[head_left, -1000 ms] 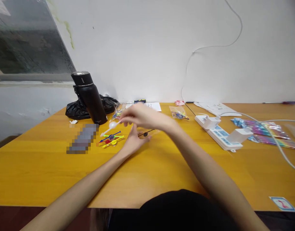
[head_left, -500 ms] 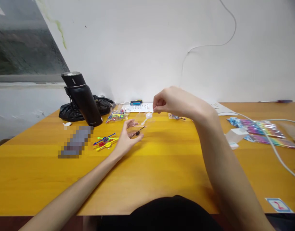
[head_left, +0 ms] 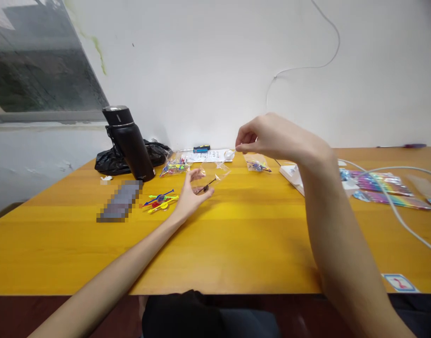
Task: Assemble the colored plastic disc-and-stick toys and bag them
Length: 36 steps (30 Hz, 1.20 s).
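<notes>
My left hand [head_left: 191,193] is curled around a small clear plastic bag [head_left: 222,172], fingers and thumb on its sides. Inside the bag lies a black arrow spinner [head_left: 206,188]. Up and to the right, my right hand [head_left: 268,136] is closed in a pinch on a white arrow spinner [head_left: 230,155], which hangs just above the bag's mouth and looks slightly blurred. Left of my left hand, several arrow spinners [head_left: 161,202] in blue, red, yellow and green lie in a loose pile on the table [head_left: 215,253].
A black bottle [head_left: 136,145] stands at the back left by a black plastic bag [head_left: 111,162] and a pixelated flat object [head_left: 120,202]. Filled clear bags [head_left: 259,165], a screwdriver [head_left: 201,149] and papers lie behind. Shiny rainbow packets [head_left: 387,188] and a white cable [head_left: 394,206] are right.
My right hand has moved up and to the right, drawing the white arrow spinner away from the bag. My left hand keeps hold of the bag. The whole view has shifted slightly.
</notes>
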Motion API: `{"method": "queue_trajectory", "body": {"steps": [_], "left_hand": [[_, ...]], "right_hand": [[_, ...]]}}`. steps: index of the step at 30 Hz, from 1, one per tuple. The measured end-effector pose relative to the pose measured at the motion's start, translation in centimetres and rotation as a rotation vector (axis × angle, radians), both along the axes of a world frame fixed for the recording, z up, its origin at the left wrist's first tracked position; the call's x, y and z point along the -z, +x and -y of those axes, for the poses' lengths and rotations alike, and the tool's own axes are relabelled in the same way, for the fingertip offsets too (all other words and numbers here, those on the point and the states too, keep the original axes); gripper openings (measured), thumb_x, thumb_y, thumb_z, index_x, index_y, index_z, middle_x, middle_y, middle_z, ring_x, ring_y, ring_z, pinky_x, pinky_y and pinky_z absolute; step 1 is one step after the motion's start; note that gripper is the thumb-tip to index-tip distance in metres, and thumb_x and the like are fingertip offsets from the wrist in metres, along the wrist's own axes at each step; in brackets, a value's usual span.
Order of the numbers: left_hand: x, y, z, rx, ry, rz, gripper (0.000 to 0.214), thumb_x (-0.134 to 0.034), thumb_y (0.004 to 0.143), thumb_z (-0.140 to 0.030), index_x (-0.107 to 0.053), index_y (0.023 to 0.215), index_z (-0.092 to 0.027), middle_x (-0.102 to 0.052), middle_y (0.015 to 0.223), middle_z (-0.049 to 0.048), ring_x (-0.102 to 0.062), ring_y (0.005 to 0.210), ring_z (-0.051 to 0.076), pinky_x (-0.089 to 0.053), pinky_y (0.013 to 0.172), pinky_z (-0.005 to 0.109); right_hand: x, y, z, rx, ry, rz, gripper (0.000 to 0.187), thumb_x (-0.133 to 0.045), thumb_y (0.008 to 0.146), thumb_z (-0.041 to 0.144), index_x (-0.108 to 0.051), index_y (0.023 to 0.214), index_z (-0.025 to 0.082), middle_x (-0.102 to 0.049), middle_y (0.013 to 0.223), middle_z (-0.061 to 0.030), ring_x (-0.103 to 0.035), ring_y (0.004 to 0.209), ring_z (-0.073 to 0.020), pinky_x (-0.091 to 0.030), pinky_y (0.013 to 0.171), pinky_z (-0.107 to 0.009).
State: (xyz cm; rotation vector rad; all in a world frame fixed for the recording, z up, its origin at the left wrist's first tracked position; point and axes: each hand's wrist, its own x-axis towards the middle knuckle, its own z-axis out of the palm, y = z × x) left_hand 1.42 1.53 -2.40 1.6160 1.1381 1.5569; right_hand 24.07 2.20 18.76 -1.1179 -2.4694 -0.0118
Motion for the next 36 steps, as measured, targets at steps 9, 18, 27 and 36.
{"method": "queue_trajectory", "body": {"steps": [9, 18, 27, 36], "left_hand": [[0.2, 0.4, 0.0, 0.055, -0.011, -0.026, 0.062, -0.079, 0.076, -0.033, -0.046, 0.128, -0.026, -0.054, 0.133, 0.0101, -0.051, 0.131, 0.024, -0.051, 0.1, 0.038], [0.2, 0.4, 0.1, 0.098, -0.067, -0.033, 0.061, -0.08, 0.075, -0.035, -0.048, 0.126, -0.025, -0.055, 0.135, 0.0107, -0.052, 0.132, 0.026, -0.046, 0.108, 0.041], [0.4, 0.3, -0.3, 0.124, -0.114, 0.048, 0.057, -0.08, 0.075, -0.034, -0.05, 0.123, -0.025, -0.058, 0.129, 0.0096, -0.056, 0.128, 0.025, -0.047, 0.107, 0.042], [0.3, 0.6, -0.7, 0.128, -0.103, 0.08, 0.056, -0.082, 0.075, -0.031, -0.055, 0.123, -0.022, -0.062, 0.126, 0.0099, -0.056, 0.127, 0.026, -0.047, 0.106, 0.04]], "right_hand": [[1.5, -2.8, -0.1, -0.038, -0.113, 0.087, 0.007, -0.074, 0.078, 0.02, -0.08, 0.076, 0.019, -0.073, 0.07, -0.0029, -0.064, 0.064, -0.0148, -0.042, 0.061, -0.028], [3.7, -5.2, -0.9, -0.066, -0.155, 0.161, 0.017, -0.07, 0.076, 0.01, -0.083, 0.083, 0.017, -0.078, 0.076, -0.0067, -0.066, 0.065, -0.0151, -0.042, 0.06, -0.026], [4.3, -4.6, -2.5, -0.178, -0.271, 0.176, 0.03, -0.06, 0.084, 0.008, -0.082, 0.1, 0.019, -0.079, 0.085, -0.005, -0.067, 0.07, -0.0139, -0.043, 0.063, -0.025], [4.7, -9.0, 1.1, -0.172, -0.003, -0.127, 0.027, -0.052, 0.096, 0.019, -0.075, 0.11, 0.017, -0.076, 0.094, -0.0078, -0.064, 0.082, -0.0144, -0.041, 0.073, -0.025]]}}
